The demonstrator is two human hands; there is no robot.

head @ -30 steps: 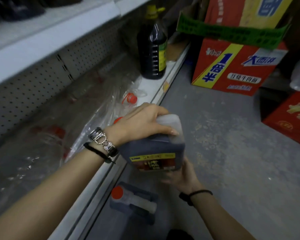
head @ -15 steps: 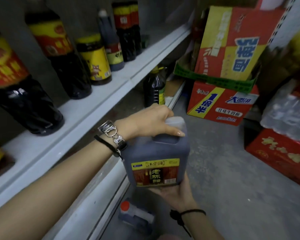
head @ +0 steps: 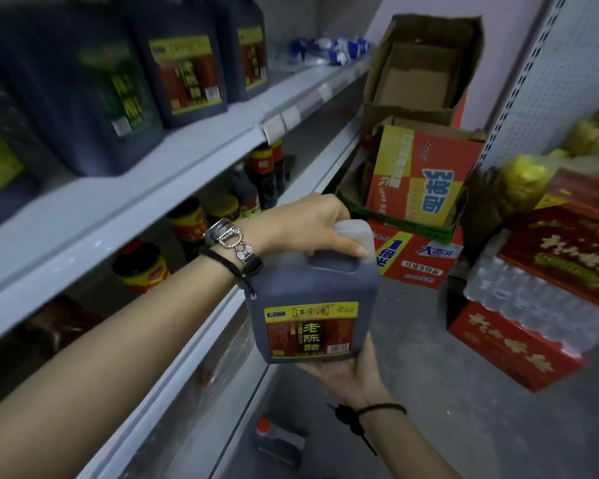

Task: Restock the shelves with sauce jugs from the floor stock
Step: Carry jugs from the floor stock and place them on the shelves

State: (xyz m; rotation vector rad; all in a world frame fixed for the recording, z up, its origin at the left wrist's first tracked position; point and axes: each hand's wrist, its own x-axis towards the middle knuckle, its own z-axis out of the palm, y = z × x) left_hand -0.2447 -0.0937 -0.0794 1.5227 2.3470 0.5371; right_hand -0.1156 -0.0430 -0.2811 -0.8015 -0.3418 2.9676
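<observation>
- The left hand (head: 305, 224) has its fingers (head: 346, 245) curled shut over the handle on top of the sauce jug (head: 312, 305); the right hand (head: 343, 371) lies flat and open-palmed beneath the base, bearing the weight.
- The jug hangs upright in mid-air, label toward the camera, just beside the shelf edge and level with the middle shelf (head: 222, 188) of jars.
- 1 second ago it was low, near the bottom shelf and just above the floor; half a second ago it had come up partway. It has now risen clear of the floor stock.
- Matching dark jugs (head: 184, 60) stand in a row on the upper shelf (head: 135, 174), so the lift probably ends there.
- 1 more jug with a red cap (head: 277, 439) lies on the floor (head: 464, 409) below, so restocking is not finished.
- Stacked cartons (head: 415, 174) stand well apart to the right.
</observation>
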